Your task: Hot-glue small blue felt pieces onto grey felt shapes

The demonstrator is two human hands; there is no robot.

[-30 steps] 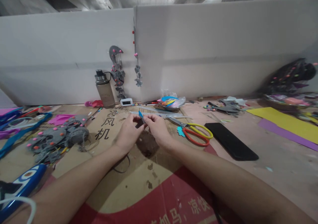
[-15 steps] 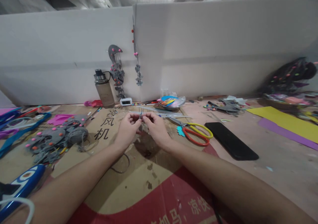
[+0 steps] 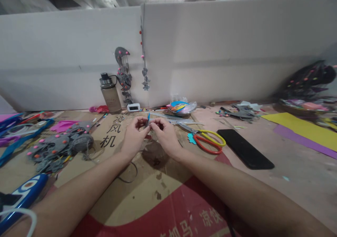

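Both my hands meet above the cardboard sheet [image 3: 147, 191] at the middle of the table. My left hand [image 3: 134, 136] and my right hand [image 3: 165, 135] pinch a small blue piece [image 3: 148, 118] between their fingertips, held upright. Thin threads or strips hang from it between the hands; I cannot make them out. Scissors with yellow and red handles [image 3: 207, 140] lie just right of my right hand, beside a small teal cut-out [image 3: 191, 138].
A black phone [image 3: 244, 149] lies right of the scissors. A water bottle [image 3: 110, 94], a small white clock [image 3: 133, 107] and a bowl of coloured scraps [image 3: 181, 108] stand by the white partition. Grey felt ornaments [image 3: 58, 146] pile at left. Yellow and purple sheets [image 3: 302, 130] lie at right.
The hands have stayed together and risen slightly. The blue piece, tilted a second ago, was hidden between the fingers and now stands upright above the fingertips.
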